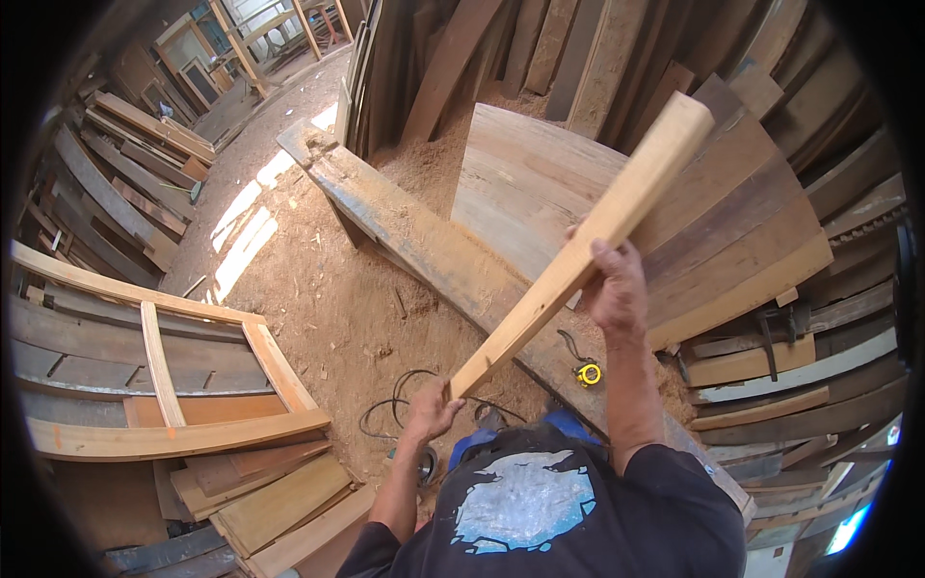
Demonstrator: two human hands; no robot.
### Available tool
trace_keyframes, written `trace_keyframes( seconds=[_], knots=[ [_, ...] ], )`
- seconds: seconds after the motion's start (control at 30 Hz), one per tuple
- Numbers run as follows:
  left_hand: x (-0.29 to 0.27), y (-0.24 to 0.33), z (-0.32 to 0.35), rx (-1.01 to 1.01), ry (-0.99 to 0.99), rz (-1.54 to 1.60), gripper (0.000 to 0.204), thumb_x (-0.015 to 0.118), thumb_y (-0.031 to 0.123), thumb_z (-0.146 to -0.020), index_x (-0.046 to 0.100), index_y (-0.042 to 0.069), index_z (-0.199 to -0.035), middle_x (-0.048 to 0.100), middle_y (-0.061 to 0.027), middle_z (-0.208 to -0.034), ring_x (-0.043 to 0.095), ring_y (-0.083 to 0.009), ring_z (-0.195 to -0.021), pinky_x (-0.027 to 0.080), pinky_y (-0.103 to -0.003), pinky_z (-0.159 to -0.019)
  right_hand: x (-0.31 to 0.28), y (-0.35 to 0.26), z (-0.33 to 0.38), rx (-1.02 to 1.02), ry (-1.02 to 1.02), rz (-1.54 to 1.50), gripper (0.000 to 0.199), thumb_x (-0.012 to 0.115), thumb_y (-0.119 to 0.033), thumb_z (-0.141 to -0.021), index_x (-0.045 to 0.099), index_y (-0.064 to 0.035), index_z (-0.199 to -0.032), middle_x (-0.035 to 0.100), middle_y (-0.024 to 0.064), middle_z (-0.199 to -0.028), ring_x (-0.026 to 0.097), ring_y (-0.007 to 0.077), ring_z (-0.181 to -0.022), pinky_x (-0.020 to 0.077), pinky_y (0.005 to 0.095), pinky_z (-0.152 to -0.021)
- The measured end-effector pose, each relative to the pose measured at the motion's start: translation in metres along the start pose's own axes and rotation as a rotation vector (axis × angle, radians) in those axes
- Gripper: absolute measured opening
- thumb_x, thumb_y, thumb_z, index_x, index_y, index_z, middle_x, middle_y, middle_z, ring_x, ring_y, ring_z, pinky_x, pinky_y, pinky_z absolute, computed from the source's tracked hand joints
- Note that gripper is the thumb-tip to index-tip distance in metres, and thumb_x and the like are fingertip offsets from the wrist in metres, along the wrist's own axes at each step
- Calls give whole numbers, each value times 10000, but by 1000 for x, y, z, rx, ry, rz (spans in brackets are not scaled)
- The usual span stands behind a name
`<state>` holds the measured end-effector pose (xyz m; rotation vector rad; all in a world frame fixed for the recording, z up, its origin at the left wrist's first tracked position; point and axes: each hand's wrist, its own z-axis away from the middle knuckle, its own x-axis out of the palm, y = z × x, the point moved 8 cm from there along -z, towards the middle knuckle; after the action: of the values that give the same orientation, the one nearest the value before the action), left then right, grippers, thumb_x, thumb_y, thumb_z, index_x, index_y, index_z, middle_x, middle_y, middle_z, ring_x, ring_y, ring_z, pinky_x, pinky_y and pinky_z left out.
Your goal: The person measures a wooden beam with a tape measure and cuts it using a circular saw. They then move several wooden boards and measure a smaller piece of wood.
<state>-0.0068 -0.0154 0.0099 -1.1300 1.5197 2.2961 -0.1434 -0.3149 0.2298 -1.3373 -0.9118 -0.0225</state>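
A long, squared wooden beam (568,265) slants across the view in front of me, its far end raised toward the upper right. My left hand (431,411) grips its near end. Farther up, my right hand (617,286) is wrapped round the beam's right side, with the thumb on the face toward me. Below the beam runs a long, narrow workbench (414,226) dusted with sawdust. On the bench near my right forearm lies a yellow and black tape measure (588,374).
Joined wooden panels (525,173) lean beyond the bench, before upright boards (540,48). At left, a wooden frame (159,366) rests on stacked planks (279,501). A black cable (390,400) loops across the sawdust-covered floor (318,289). More timber (819,385) lies stacked at right.
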Motion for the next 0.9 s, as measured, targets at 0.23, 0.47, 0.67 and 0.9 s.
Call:
trace_keyframes(
  seconds=[0.23,0.47,0.67,0.9],
  knots=[
    [-65,-6,-98,-217,594,783,637,619,438,-942,428,-12,-1351,518,-197,-1253,517,-307,-1147,418,-483,-1007,54,-22,31,-460,-262,-243,339,636,-103,-878,480,-93,-1179,524,120,-1209,481,205,-1177,393,415,-1054],
    [-28,110,-120,109,-114,2011,541,586,322,-954,448,-60,-1311,573,-177,-1210,613,-254,-1096,557,-389,-949,66,111,83,-570,-419,614,633,836,-366,-771,459,-80,-1191,519,148,-1247,495,282,-1177,357,445,-1052],
    [1,31,-130,-103,234,1752,333,574,248,-957,474,70,-1221,616,-120,-1003,631,-170,-741,602,-309,-657,12,142,117,-167,-667,1071,591,762,-185,-782,475,-56,-1282,546,183,-1283,509,359,-1215,387,447,-1036],
    [22,10,-93,-319,190,1927,512,272,469,-1053,508,21,-1125,602,-135,-918,576,-192,-670,545,-311,-570,-160,190,85,331,-340,1748,645,727,-323,-803,488,-96,-1358,477,211,-1380,466,415,-1267,354,515,-1084]
  ],
)
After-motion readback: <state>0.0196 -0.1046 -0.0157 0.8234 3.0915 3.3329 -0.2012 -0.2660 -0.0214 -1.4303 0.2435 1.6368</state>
